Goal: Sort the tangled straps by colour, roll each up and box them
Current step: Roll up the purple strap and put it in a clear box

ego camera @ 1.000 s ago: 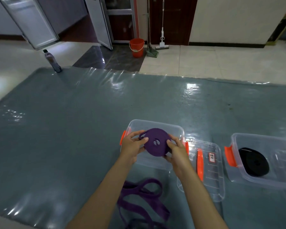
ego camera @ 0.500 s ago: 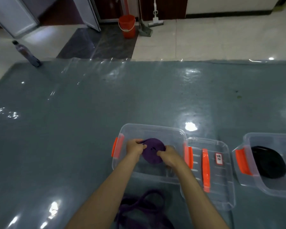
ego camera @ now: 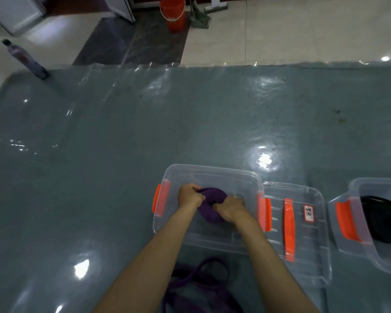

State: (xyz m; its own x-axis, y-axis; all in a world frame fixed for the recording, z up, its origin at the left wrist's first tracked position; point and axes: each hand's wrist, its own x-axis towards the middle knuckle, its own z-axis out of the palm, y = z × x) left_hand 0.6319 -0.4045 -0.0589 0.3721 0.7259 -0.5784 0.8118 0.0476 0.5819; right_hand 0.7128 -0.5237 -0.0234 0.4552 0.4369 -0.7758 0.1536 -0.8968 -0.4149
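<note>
Knuckles hide most of the purple roll (ego camera: 209, 213) inside the clear box (ego camera: 209, 175); my left hand (ego camera: 190, 198) grips it at nine o'clock, my right hand (ego camera: 229, 208) at four. Loose purple strap (ego camera: 199, 288) lies cut off at six.

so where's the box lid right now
In the head view the clear lid lies flat on the mat, right of centre, against the right side of the box holding the purple roll and left of the black strap's box.
</note>
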